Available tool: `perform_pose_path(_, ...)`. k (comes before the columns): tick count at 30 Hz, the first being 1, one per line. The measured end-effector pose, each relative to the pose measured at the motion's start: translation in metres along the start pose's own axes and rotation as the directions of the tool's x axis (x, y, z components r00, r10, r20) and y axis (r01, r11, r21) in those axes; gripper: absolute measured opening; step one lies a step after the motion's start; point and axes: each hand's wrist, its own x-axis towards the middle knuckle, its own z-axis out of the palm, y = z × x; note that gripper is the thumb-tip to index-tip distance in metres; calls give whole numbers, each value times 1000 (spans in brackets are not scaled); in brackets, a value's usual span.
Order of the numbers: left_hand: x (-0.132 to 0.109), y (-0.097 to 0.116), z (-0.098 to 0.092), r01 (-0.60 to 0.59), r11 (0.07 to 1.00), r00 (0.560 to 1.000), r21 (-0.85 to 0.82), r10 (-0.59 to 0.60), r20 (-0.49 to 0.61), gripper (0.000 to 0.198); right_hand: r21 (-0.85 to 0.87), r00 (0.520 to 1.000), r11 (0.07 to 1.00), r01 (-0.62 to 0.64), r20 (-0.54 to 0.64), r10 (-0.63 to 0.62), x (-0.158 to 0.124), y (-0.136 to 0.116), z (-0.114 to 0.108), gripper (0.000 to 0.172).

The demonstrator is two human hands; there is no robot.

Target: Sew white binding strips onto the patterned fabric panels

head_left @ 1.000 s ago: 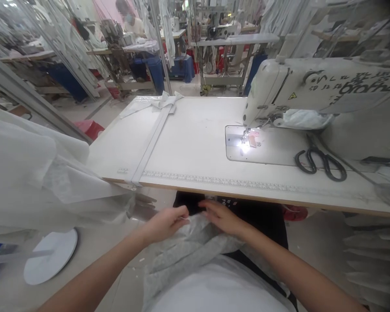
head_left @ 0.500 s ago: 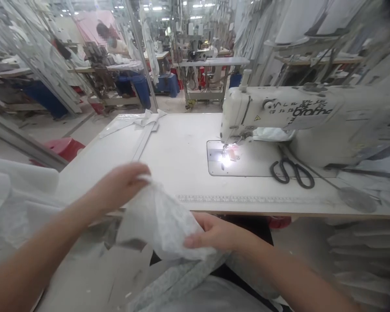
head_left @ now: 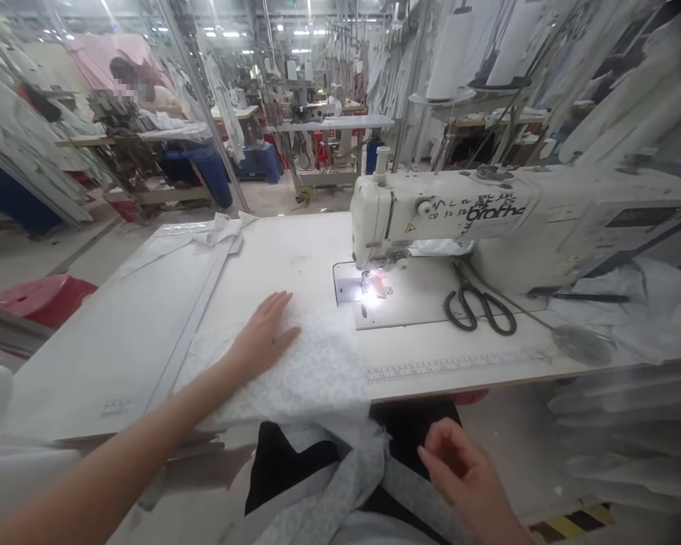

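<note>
My left hand (head_left: 264, 335) lies flat and open on a piece of white patterned fabric (head_left: 312, 371) spread on the sewing table (head_left: 147, 318), just left of the needle. The fabric hangs over the table's front edge into my lap. My right hand (head_left: 465, 473) is below the table edge beside the hanging cloth, its fingers loosely curled and empty. A white sewing machine (head_left: 459, 216) stands to the right, with its lamp lit over the needle plate (head_left: 368, 291).
Black scissors (head_left: 480, 306) lie right of the needle plate. A long white strip (head_left: 196, 303) runs across the table's left part to a crumpled end at the back. White cloth is piled at right. A person works at a far table (head_left: 133, 136).
My left hand lifted the fabric from my lap and laid it flat on the table. The right hand let go and dropped below the table edge. The view tilted up.
</note>
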Motion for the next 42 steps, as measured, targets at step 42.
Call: perform_pose_path(42, -61, 96, 7, -204, 854, 878, -478, 376, 296, 30, -768, 981, 617, 173, 189, -40, -22, 68, -35, 11)
